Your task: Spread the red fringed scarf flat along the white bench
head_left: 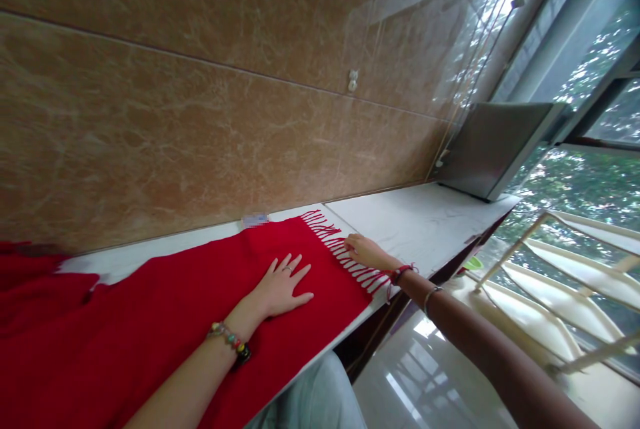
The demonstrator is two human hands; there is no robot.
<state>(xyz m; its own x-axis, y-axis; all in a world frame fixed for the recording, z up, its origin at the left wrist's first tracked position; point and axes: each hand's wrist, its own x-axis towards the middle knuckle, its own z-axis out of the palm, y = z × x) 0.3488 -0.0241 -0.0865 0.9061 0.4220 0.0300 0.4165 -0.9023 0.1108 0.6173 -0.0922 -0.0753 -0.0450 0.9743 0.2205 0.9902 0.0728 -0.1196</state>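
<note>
A red scarf with a fringed end lies spread along the white counter. My left hand rests flat on the scarf, fingers spread, a ring on one finger and a beaded bracelet at the wrist. At the fringe, my right hand is closed, its fingertips pinched together at the tassels. Whether a strand is between those fingertips is too small to make out. The scarf's far left part is bunched in folds.
Behind the counter rises a brown tiled wall. A grey box-like appliance stands at the counter's far end by the window. To the right is a cream tiered rack on the floor. A small blurred packet lies against the wall.
</note>
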